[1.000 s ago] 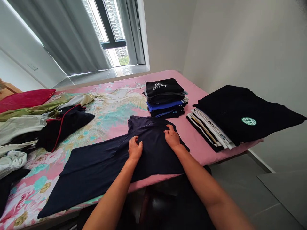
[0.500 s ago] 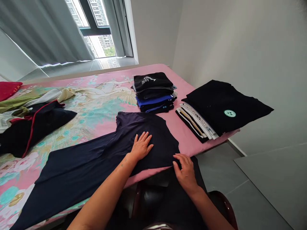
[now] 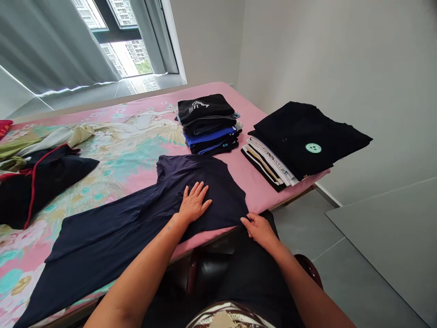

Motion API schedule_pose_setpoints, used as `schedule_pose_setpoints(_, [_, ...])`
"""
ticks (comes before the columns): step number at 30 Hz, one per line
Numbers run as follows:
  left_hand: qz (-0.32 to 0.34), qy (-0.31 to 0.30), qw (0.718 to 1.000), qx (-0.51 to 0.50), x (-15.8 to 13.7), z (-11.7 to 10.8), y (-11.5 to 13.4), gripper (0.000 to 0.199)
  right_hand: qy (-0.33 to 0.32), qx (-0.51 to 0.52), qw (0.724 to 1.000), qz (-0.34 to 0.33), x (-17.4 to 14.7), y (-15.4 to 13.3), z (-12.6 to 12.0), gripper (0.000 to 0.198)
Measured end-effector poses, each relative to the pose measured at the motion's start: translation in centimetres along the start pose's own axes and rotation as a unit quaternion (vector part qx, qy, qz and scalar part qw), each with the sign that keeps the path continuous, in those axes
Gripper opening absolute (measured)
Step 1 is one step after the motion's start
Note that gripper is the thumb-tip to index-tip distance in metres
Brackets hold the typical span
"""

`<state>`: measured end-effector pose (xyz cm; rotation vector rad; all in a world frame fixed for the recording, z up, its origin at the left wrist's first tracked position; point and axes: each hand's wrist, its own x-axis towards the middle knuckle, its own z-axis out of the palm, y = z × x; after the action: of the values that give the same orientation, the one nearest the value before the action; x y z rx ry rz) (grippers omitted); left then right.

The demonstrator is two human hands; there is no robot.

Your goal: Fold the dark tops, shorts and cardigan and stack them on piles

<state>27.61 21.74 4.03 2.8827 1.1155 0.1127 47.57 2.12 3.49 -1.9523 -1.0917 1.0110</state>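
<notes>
A long navy garment (image 3: 112, 232) lies spread along the near edge of the bed, with what looks like a short sleeve at its upper side. My left hand (image 3: 194, 202) rests flat on its wider right part, palm down and fingers spread. At the garment's right corner, by the bed edge, my right hand (image 3: 259, 230) is closed, thumb and fingers pinching the cloth. The fabric between the hands lies mostly smooth, while shallow wrinkles run through the middle.
A stack of folded dark and blue clothes (image 3: 208, 123) stands beyond the garment. To the right, a black top with a green badge (image 3: 307, 136) tops another pile. Loose clothes (image 3: 48, 182) lie left on the floral bedsheet (image 3: 133, 155). A dark chair (image 3: 208, 273) is below the edge.
My right hand's fingers have closed on the garment's right corner. My left hand stays flat on the cloth. The whole view has shifted slightly.
</notes>
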Motion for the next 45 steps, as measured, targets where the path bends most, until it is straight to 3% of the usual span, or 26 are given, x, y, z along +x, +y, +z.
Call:
schedule_pose_setpoints(3, [0.002, 0.002, 1.0, -0.001, 0.0, 0.1, 0.0, 0.061, -0.075, 0.098, 0.992, 0.037, 0.3, 0.2, -0.3, 0.04])
schedule_pose_setpoints(7, [0.001, 0.006, 1.0, -0.006, 0.1, 0.3, 0.0, 0.061, -0.112, 0.139, 0.982, 0.064, 0.8, 0.4, -0.2, 0.041])
schedule_pose_setpoints(12, [0.002, 0.008, 1.0, -0.008, 0.0, 0.2, 0.1, 0.061, -0.037, 0.1, 0.993, 0.043, 0.8, 1.3, 0.0, 0.041])
schedule_pose_setpoints(15, [-0.001, 0.01, 1.0, -0.012, -0.1, 0.1, 0.2, 0.061, -0.01, 0.032, 0.999, 0.034, 0.2, 2.0, -0.3, 0.037])
schedule_pose_setpoints(17, [-0.004, 0.005, 1.0, -0.016, -0.2, -0.2, 0.2, 0.061, 0.043, -0.036, 0.998, 0.016, -0.2, 1.8, -0.7, 0.03])
schedule_pose_setpoints(20, [-0.001, -0.01, 1.0, -0.027, -0.3, -0.7, 0.1, 0.062, 0.147, -0.103, 0.983, -0.043, -0.5, -0.4, -1.3, 0.025])
schedule_pose_setpoints(22, [-0.003, -0.009, 1.0, -0.03, -0.4, -0.9, 0.1, 0.062, 0.162, -0.087, 0.976, -0.113, -0.3, -3.0, -1.3, 0.025])
schedule_pose_setpoints(25, [-0.049, 0.019, 0.998, -0.025, -1.1, -0.9, 0.3, 0.062, 0.11, -0.066, 0.959, -0.254, 1.3, -7.4, 0.0, 0.024])
schedule_pose_setpoints(29, [-0.088, 0.026, 0.993, -0.069, -2.1, -0.8, -0.2, 0.053, 0.02, -0.11, 0.911, -0.396, 5.4, -11.7, 3.8, 0.027])
schedule_pose_setpoints(32, [-0.125, 0.07, 0.978, -0.149, -1.9, -1.6, -2.3, 0.036, -0.016, -0.129, 0.893, -0.431, 8.9, -13.2, 6.7, 0.026])
schedule_pose_setpoints(37, [-0.328, 0.184, 0.898, -0.229, 0.4, -3.7, -9.1, 0.033, -0.027, -0.189, 0.861, -0.472, 13.1, -13.4, 10.3, 0.027])
schedule_pose_setpoints(42, [-0.432, 0.176, 0.841, -0.274, 3.9, -4.4, -15.3, 0.049, -0.039, -0.243, 0.842, -0.481, 14.2, -11.7, 12.5, 0.041])
schedule_pose_setpoints(45, [-0.455, 0.156, 0.807, -0.343, 5.7, -4.4, -17.6, 0.049, -0.038, -0.243, 0.843, -0.478, 14.3, -11.2, 12.6, 0.042])
